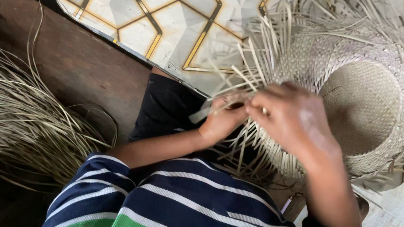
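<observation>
A half-woven straw hat [360, 101] rests on my lap, crown up, with loose pale straw strips [259, 58] sticking out all around its brim. My left hand [222, 119] pinches some of these strips at the brim's near-left edge. My right hand [293, 120], with a ring on one finger, lies over the brim beside the left hand, its fingers closed on strips too. Both hands meet at the same spot of the weave.
A big bundle of loose dry straw [3, 104] lies on the dark wooden bench [75, 61] at my left. The floor [175, 12] beyond has pale tiles with yellow geometric lines. My striped blue, white and green shirt [186, 213] fills the bottom.
</observation>
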